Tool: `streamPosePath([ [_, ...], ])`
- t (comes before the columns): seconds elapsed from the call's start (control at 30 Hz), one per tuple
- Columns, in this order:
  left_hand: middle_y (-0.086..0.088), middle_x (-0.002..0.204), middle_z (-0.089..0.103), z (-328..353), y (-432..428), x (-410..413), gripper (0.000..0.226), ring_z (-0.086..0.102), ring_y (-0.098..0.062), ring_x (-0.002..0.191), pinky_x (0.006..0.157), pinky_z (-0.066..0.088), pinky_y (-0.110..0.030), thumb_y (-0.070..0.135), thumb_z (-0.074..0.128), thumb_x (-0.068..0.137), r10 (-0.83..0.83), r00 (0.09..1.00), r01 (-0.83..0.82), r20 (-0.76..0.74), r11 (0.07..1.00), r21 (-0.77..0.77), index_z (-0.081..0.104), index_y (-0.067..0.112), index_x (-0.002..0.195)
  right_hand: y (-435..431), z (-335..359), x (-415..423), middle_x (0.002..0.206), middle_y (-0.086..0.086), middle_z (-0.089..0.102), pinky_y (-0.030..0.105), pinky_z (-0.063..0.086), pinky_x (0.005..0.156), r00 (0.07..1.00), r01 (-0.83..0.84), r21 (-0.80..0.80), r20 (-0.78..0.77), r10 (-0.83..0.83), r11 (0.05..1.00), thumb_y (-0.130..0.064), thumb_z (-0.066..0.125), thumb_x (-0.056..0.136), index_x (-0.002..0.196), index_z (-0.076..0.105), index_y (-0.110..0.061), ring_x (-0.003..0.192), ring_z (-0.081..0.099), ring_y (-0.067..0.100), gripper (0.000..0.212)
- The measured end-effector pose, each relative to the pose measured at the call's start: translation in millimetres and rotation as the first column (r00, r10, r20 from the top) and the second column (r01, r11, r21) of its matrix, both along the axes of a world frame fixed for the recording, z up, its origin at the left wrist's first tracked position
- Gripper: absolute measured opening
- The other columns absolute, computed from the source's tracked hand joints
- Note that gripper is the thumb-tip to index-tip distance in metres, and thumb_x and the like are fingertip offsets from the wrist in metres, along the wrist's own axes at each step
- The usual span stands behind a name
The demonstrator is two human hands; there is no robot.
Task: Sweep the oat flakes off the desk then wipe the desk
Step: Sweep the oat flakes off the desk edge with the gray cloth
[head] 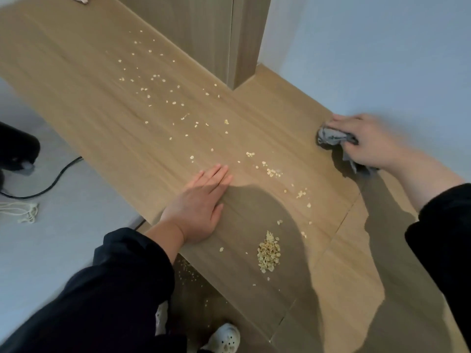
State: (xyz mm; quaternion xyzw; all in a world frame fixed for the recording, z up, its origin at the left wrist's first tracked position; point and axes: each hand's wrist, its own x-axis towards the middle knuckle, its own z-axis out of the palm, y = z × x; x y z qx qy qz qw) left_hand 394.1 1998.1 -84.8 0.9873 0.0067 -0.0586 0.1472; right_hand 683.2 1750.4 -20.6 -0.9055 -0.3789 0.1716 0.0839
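Note:
Loose oat flakes [163, 90] lie scattered in a band across the wooden desk [76, 72]. A small heap of oat flakes [269, 252] sits near the desk's front edge. My left hand [201, 207] rests flat on the desk with straight fingers, just left of the heap. My right hand [369, 141] grips a crumpled grey cloth [331, 136] and presses it on the desk at the far right, by the wall. More flakes [187, 272] lie on the floor below the desk's front edge.
A wooden cabinet [204, 34] stands on the back of the desk. A white wall [382, 47] bounds the right side. On the floor lie a black cable [61, 174] and a cream cord [23, 210]. My white shoes [225, 338] show below.

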Motion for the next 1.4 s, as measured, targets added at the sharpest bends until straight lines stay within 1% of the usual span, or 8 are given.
streamPosePath([
  [0.07, 0.001, 0.161, 0.002, 0.1, -0.2, 0.4, 0.072, -0.008, -0.009, 0.146, 0.117, -0.01, -0.028, 0.042, 0.009, 0.087, 0.004, 1.0, -0.004, -0.013, 1.0, -0.019, 0.01, 0.016, 0.154, -22.2, -18.4, -3.9, 0.157, 0.008, 0.028, 0.04, 0.023, 0.112, 0.993, 0.062, -0.168, 0.107, -0.045, 0.984, -0.029, 0.043, 0.089, 0.149, 0.036, -0.017, 0.135, 0.033, 0.037, 0.062],
  [0.13, 0.003, 0.161, -0.001, -0.1, -0.5, 0.4, 0.073, -0.011, -0.007, 0.145, 0.117, -0.011, -0.027, 0.043, 0.007, 0.086, 0.007, 1.0, -0.007, -0.014, 1.0, -0.017, 0.007, 0.017, 0.154, -24.8, -35.6, -22.5, 0.16, 0.006, 0.022, 0.042, 0.017, 0.117, 0.981, 0.145, -0.114, 0.144, -0.128, 0.983, -0.039, 0.033, 0.087, 0.151, 0.03, -0.017, 0.142, 0.025, 0.036, 0.069],
  [0.43, -0.005, 0.161, 0.009, -4.2, 1.4, -0.5, 0.067, 0.0, -0.014, 0.147, 0.118, 0.0, -0.034, 0.037, 0.013, 0.091, -0.02, 1.0, 0.019, 0.009, 0.998, 0.065, 0.018, 0.01, 0.152, 1.4, -47.5, -144.7, 0.162, -0.005, 0.01, 0.041, -0.001, 0.118, 0.997, -0.028, 0.031, 0.078, 0.025, 0.999, -0.03, 0.035, 0.103, 0.153, 0.023, -0.023, 0.15, 0.006, 0.019, 0.053],
  [0.7, -0.005, 0.161, 0.007, -4.0, 1.6, 1.0, 0.072, 0.0, -0.015, 0.148, 0.118, -0.004, -0.031, 0.041, 0.008, 0.088, -0.012, 1.0, 0.012, -0.008, 0.997, 0.071, 0.016, 0.01, 0.153, -42.7, -54.2, -47.7, 0.162, 0.007, 0.014, 0.057, 0.015, 0.118, 0.917, 0.372, -0.005, 0.158, -0.367, 0.928, -0.036, 0.031, 0.102, 0.152, 0.026, -0.016, 0.149, 0.013, 0.031, 0.054],
  [0.97, 0.0, 0.161, 0.0, -2.6, 0.0, 1.3, 0.075, -0.01, -0.008, 0.145, 0.118, -0.009, -0.028, 0.044, 0.002, 0.085, 0.004, 1.0, -0.002, -0.018, 0.998, 0.071, 0.008, 0.015, 0.154, -42.2, -42.0, -149.8, 0.161, -0.002, 0.004, 0.037, 0.002, 0.122, 0.988, 0.114, 0.033, 0.096, -0.117, 0.993, -0.034, 0.032, 0.102, 0.155, 0.016, -0.02, 0.149, 0.004, 0.018, 0.057],
  [1.2, 0.001, 0.161, -0.001, -1.6, -2.1, 2.2, 0.073, -0.009, -0.008, 0.146, 0.118, -0.008, -0.029, 0.042, 0.005, 0.085, 0.007, 1.0, -0.005, -0.024, 0.995, 0.097, 0.008, 0.016, 0.154, -68.3, -48.9, -71.2, 0.161, 0.008, 0.017, 0.056, 0.016, 0.117, 0.841, 0.515, 0.048, 0.166, -0.515, 0.856, -0.04, 0.032, 0.092, 0.149, 0.034, -0.017, 0.147, 0.017, 0.034, 0.061],
  [1.27, 0.001, 0.161, -0.002, -0.5, -2.0, 2.5, 0.07, -0.01, -0.008, 0.146, 0.118, -0.01, -0.028, 0.039, 0.011, 0.088, 0.01, 0.999, -0.006, -0.03, 0.994, 0.108, 0.007, 0.016, 0.154, -53.3, -52.9, -102.4, 0.162, 0.005, 0.016, 0.055, 0.013, 0.119, 0.881, 0.445, 0.08, 0.141, -0.452, 0.892, -0.036, 0.038, 0.096, 0.15, 0.033, -0.019, 0.148, 0.015, 0.031, 0.056],
  [1.4, 0.0, 0.162, -0.002, 3.1, -3.5, 1.6, 0.062, -0.008, -0.01, 0.147, 0.117, -0.011, -0.027, 0.034, 0.019, 0.095, 0.016, 1.0, -0.014, -0.02, 0.993, 0.115, 0.006, 0.017, 0.154, -70.0, -51.9, -163.1, 0.161, 0.001, 0.015, 0.053, 0.011, 0.119, 0.996, -0.026, 0.003, 0.086, 0.026, 1.0, -0.047, 0.03, 0.095, 0.151, 0.032, -0.022, 0.148, 0.015, 0.025, 0.061],
])
